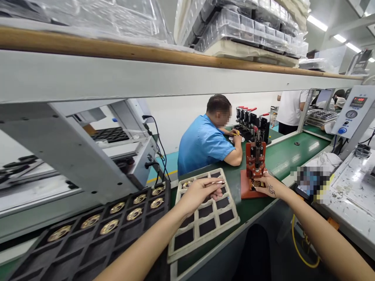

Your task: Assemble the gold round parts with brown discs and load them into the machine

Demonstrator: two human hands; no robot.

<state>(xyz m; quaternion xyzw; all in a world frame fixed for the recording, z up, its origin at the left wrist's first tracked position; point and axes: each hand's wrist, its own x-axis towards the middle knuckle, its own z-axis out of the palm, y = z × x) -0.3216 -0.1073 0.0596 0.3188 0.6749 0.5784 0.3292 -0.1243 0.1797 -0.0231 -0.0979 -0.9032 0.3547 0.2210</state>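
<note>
L hand [202, 192] pinches a gold ring over white tray [231, 223], R hand [269, 186] fingers curled round part at red press [256, 162] base, just right of tray

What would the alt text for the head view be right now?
The left hand holds a small gold part over a pale grid tray, while the right hand rests at the base of a red press. A black tray holds gold rings.

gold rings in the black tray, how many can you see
8 gold rings in the black tray: two rows of four running from near left to far right. More may be hidden.
</note>
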